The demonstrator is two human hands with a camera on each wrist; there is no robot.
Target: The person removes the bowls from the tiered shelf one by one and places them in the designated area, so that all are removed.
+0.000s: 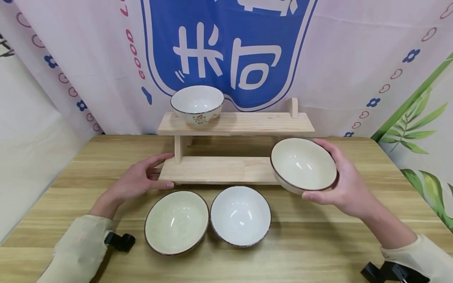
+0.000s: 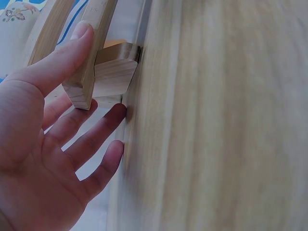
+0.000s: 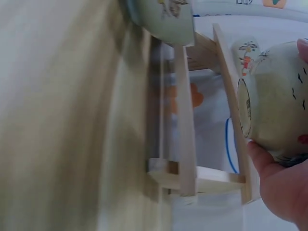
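- While the right hand (image 1: 345, 184) grips the cream bowl (image 1: 303, 165) by its rim, thumb near and fingers far, the bowl hangs tilted over the right end of the rack's (image 1: 226, 169) lower shelf.
- Bowl lies left of and just above that palm; the shelf runs left to right beneath it.
- Left hand (image 1: 139, 179), fingers spread, steadies the shelf's left end, apparently touching it.
- Right hand is nearer the bowl.

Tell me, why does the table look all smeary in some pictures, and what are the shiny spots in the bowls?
Left wrist and right wrist views: the table shows streaky and blurred. Head view: sharp; small bright glints of light sit inside the bowls on the table and the held bowl.
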